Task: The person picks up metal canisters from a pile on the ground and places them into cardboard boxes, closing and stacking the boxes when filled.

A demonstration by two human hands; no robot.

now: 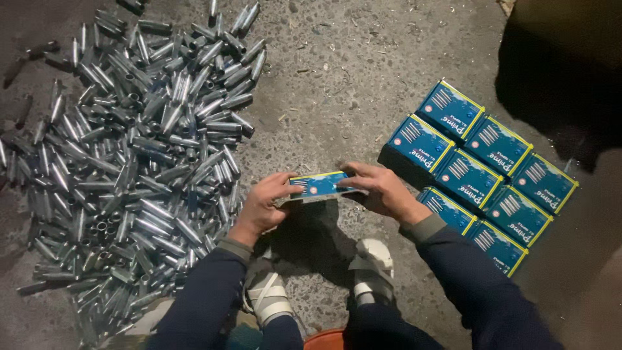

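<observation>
So at this point you had one small blue box (pixel 319 185) held up between both hands, roughly over your sandalled feet (pixel 371 269). Your left hand (pixel 262 207) had its fingers (pixel 280 185) curled around the box's left end, pinching it, and your right hand (pixel 382 190) had its fingers (pixel 353 174) laid flat over the top of the right end, thumb underneath. I couldn't tell whether that box was full, empty or half closed; only its top face showed.

Progress-wise, I'd say you were early on. Just off your right fingers, seven matching blue boxes (pixel 479 178) sat on the concrete floor (pixel 337 84), packed edge to edge in a tidy double row. They looked closed.

Off your left fingers, though, there was a huge heap of small metal cylinders (pixel 136 149) loose on the floor, close beside that hand and spreading well away from it. Judging by the heap against the boxes, most of the work was ahead of you.
</observation>
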